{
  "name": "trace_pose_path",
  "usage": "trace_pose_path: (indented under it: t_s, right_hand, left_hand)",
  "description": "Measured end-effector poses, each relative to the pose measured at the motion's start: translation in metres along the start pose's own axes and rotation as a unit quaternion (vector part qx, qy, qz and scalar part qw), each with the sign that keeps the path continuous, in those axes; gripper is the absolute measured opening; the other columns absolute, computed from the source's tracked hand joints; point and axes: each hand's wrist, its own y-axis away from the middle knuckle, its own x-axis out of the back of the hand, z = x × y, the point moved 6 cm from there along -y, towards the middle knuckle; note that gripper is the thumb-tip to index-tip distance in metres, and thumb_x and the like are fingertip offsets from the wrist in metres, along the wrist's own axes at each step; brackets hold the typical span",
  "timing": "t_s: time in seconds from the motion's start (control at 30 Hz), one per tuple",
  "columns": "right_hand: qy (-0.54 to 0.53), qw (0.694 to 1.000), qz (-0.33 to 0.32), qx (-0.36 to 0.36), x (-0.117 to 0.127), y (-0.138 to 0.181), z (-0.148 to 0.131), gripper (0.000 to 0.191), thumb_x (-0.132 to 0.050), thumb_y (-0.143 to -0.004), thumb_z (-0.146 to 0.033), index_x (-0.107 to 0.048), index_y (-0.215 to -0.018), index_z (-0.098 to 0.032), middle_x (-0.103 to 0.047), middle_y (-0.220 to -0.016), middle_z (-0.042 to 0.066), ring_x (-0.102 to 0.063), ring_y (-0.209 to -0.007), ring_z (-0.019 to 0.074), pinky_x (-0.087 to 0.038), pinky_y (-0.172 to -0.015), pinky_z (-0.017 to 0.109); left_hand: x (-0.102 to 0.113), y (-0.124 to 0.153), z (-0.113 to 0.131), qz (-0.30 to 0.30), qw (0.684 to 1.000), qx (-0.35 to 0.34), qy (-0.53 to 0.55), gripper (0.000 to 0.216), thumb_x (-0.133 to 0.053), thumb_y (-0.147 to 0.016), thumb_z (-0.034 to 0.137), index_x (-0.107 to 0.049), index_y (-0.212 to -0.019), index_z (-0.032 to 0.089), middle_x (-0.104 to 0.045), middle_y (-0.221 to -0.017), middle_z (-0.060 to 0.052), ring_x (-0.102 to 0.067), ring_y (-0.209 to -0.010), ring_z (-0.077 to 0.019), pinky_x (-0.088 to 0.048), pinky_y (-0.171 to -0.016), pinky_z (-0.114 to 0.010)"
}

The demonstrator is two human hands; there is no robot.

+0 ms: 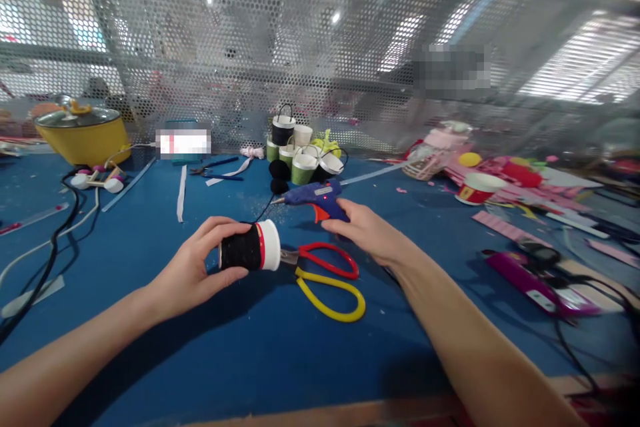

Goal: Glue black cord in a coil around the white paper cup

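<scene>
My left hand grips a small paper cup lying on its side in the air, its white rim turned right. Black yarn is wound round most of the cup, and a red band shows near the rim. My right hand is wrapped round the handle of a blue hot glue gun with an orange trigger. Its nozzle points left, above and to the right of the cup, apart from it. Scissors with one red and one yellow handle lie between my hands, their blades partly hidden by the cup. Black pompoms sit behind the nozzle.
Several green, white and black cups stand at the back against a perforated metal screen. A yellow pot is back left, with cables nearby. Pliers lie behind. A purple power strip and craft scraps are right.
</scene>
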Motion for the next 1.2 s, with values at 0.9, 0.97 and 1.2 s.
trace_pose_path:
  t_s: [0.9, 0.97, 1.2]
  right_hand:
    - [0.141, 0.947, 0.013, 0.289, -0.013, 0.064, -0.076, 0.012, -0.049, -0.077, -0.015, -0.061, -0.077, -0.018, -0.065, -0.071, 0.005, -0.059, -0.058, 0.0152, -0.05, -0.058, 0.026]
    - [0.148, 0.944, 0.014, 0.295, -0.013, 0.065, -0.077, 0.012, -0.05, -0.077, -0.014, -0.061, -0.075, -0.018, -0.064, -0.07, 0.005, -0.058, -0.058, 0.015, -0.049, -0.058, 0.026]
    - [0.114, 0.957, -0.01, 0.267, -0.016, 0.063, -0.072, 0.01, -0.05, -0.078, -0.017, -0.058, -0.072, -0.018, -0.058, -0.06, 0.0, -0.05, -0.048, 0.0109, -0.043, -0.048, 0.022]
  left_hand:
    - [0.0, -0.002, -0.019, 0.007, 0.996, 0.076, 0.055, 0.043, -0.06, -0.077, 0.027, -0.047, -0.118, 0.026, -0.049, -0.113, -0.007, -0.052, -0.105, -0.0217, -0.045, -0.091, -0.04]
    - [0.0, -0.002, -0.02, 0.008, 0.996, 0.078, 0.05, 0.043, -0.06, -0.078, 0.027, -0.047, -0.118, 0.026, -0.049, -0.113, -0.007, -0.052, -0.104, -0.0216, -0.045, -0.091, -0.04]
    - [0.0, -0.003, -0.02, 0.0, 0.995, 0.082, 0.056, 0.043, -0.06, -0.078, 0.028, -0.047, -0.118, 0.026, -0.05, -0.112, -0.007, -0.053, -0.103, -0.0217, -0.047, -0.087, -0.038]
